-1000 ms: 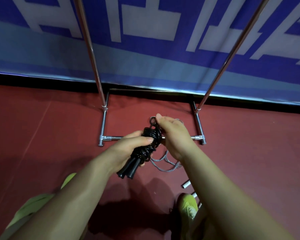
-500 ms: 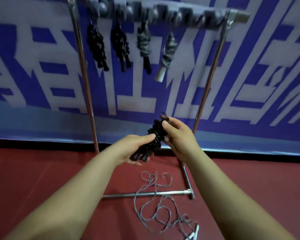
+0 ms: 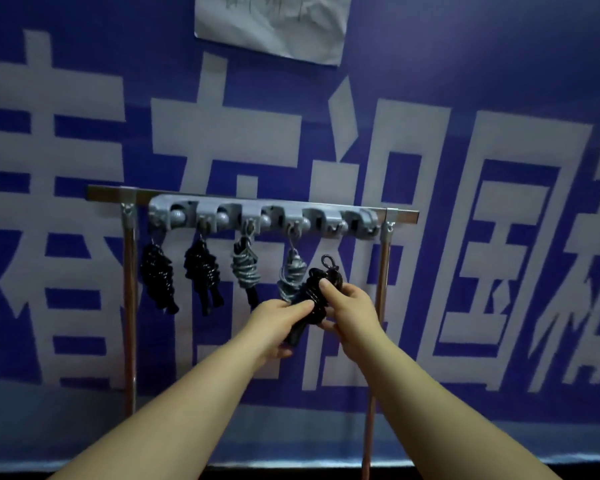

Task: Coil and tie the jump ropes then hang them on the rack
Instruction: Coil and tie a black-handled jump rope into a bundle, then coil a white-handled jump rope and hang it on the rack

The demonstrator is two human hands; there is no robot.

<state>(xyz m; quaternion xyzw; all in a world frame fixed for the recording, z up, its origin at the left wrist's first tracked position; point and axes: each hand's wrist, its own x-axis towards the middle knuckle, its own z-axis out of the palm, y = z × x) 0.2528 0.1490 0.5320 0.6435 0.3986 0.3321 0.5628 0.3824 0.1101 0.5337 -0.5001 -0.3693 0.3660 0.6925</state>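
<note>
A coiled, tied black jump rope (image 3: 313, 295) is held up in front of the rack, a small loop sticking out at its top. My left hand (image 3: 278, 325) grips its lower end, where the handles are. My right hand (image 3: 349, 311) pinches the bundle near the top. The metal rack (image 3: 400, 215) carries a grey hook strip (image 3: 264, 218). Two black bundles (image 3: 158, 277) and two grey bundles (image 3: 245, 270) hang from its left hooks. The held rope sits just below the strip's right end, whose hooks carry nothing.
A blue banner (image 3: 465, 98) with large white characters covers the wall behind the rack. A sheet of paper (image 3: 271, 26) is stuck to it above. The rack's two chrome uprights (image 3: 129, 306) run down to the floor.
My view has swung up from the floor to the top of the rack. Both hands have lifted the black bundle toward the hook strip. The loose grey rope on the floor is out of sight.
</note>
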